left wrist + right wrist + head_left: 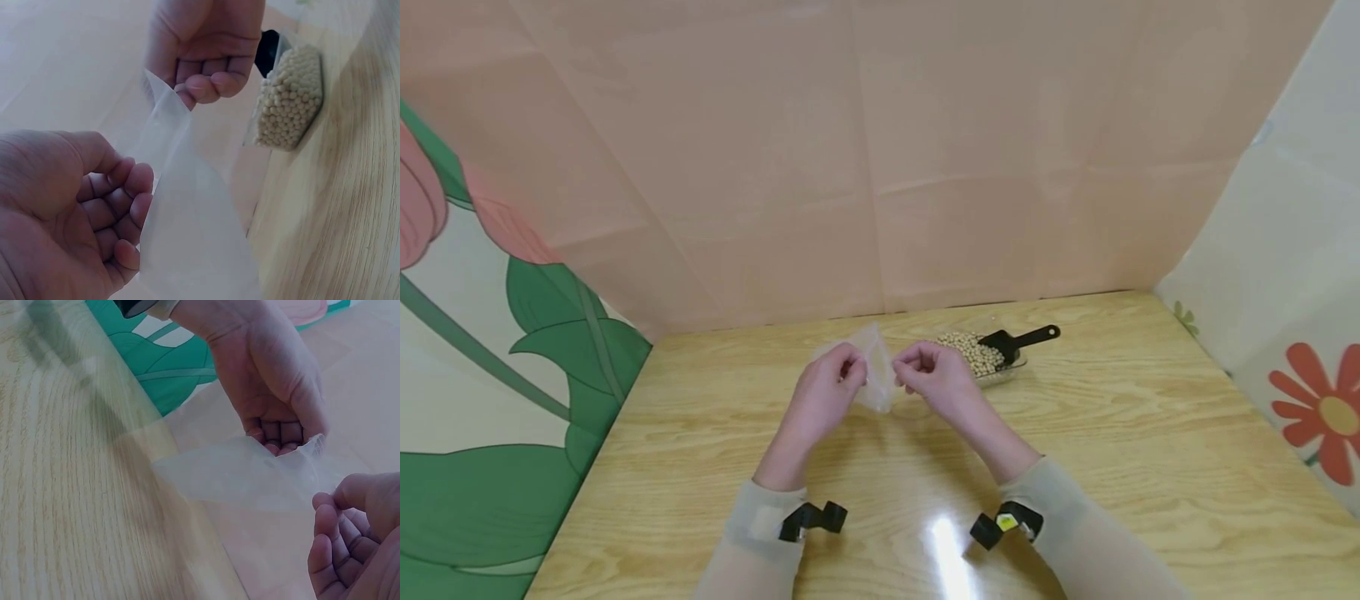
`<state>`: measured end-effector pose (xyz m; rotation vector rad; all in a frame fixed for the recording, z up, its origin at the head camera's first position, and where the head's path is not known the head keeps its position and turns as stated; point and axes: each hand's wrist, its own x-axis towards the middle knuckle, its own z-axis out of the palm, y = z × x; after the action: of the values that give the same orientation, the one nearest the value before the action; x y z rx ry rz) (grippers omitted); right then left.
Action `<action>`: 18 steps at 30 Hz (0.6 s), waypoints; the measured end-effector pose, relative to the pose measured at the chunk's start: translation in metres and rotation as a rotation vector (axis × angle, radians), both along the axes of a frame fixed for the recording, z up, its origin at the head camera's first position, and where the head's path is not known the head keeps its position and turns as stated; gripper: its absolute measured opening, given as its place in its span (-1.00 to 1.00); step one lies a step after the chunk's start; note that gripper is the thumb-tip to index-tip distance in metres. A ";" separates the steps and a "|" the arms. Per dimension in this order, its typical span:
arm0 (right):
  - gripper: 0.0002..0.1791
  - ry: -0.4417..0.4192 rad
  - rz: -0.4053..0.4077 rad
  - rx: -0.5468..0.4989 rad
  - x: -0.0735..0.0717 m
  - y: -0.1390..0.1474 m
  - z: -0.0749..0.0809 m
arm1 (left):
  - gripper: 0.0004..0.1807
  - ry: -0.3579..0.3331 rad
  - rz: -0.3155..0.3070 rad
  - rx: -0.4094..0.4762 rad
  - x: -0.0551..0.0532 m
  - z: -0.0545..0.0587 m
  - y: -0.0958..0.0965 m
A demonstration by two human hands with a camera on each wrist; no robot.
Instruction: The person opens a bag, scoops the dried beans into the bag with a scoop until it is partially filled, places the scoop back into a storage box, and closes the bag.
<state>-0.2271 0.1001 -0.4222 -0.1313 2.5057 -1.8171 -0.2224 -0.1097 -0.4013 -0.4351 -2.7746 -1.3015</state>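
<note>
A clear plastic bag point(874, 390) hangs between my two hands above the table, its top edge drawn apart. My left hand point(831, 385) pinches one side of the mouth between thumb and curled fingers. On the other side, my right hand point(936, 379) pinches the bag's edge with thumb and forefinger. The translucent film point(194, 225) hangs down beside the left fingers in the left wrist view. In the right wrist view the bag point(231, 475) stretches from one hand to the other, and nothing shows inside it.
Behind the right hand, a clear container point(1000, 377) of pale round beans point(967, 347) stands on the wooden table point(1120, 433). A black scoop point(1018, 340) rests in the beans, handle pointing right. A pink sheet point(880, 167) rises along the table's back edge.
</note>
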 end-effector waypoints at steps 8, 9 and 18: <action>-0.93 0.017 -0.017 -0.003 -0.003 0.004 0.002 | -0.81 -0.005 0.036 0.007 -0.002 -0.001 -0.003; -0.93 0.016 -0.021 0.005 -0.003 0.004 0.002 | -0.81 -0.008 0.038 0.007 -0.002 -0.001 -0.004; -0.95 0.042 -0.056 0.068 -0.004 0.011 0.003 | -0.80 -0.007 0.032 0.011 -0.001 0.001 -0.008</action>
<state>-0.2309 0.1111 -0.4189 -0.0997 2.6219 -1.7646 -0.2231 -0.1177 -0.4007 -0.3846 -2.7674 -1.3133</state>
